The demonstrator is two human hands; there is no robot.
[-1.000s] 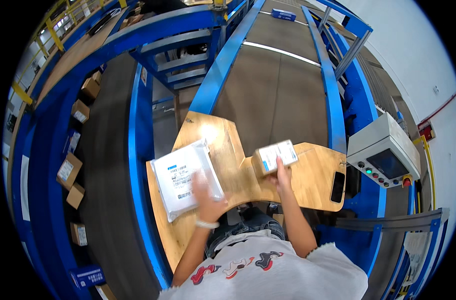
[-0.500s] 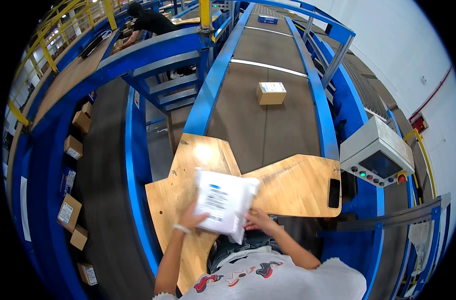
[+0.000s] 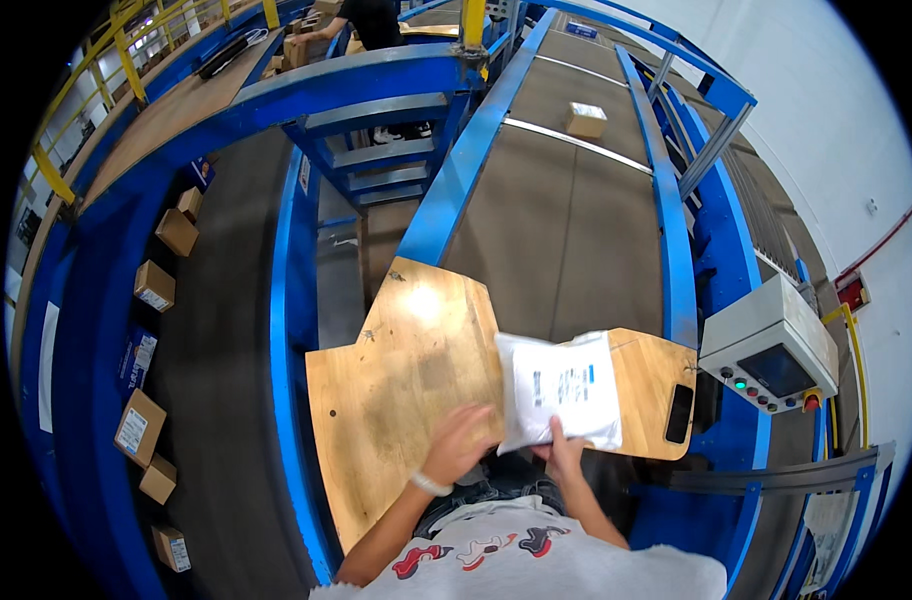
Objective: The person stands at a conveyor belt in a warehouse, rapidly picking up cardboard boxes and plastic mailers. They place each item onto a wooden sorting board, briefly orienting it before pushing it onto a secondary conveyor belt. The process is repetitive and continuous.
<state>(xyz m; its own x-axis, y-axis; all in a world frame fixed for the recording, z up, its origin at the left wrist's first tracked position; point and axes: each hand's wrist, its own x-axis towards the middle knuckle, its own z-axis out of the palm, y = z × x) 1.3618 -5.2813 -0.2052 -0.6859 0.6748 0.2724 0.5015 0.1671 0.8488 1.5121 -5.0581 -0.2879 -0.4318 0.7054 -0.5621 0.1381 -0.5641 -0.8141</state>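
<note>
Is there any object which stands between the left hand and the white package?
Nothing visible stands between them. The left hand is beside the white package, near its lower left corner; whether they touch is unclear. The right hand holds it.

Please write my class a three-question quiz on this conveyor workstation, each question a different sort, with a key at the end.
1. True or false: the black phone lies near the right end of the wooden worktop.
2. Which hand has its thumb on top of the white parcel? A: left. B: right.
3. Fill the gap: the person wears a pale band on the ____ wrist.

Key: 1 true; 2 B, the right hand; 3 left.
</note>
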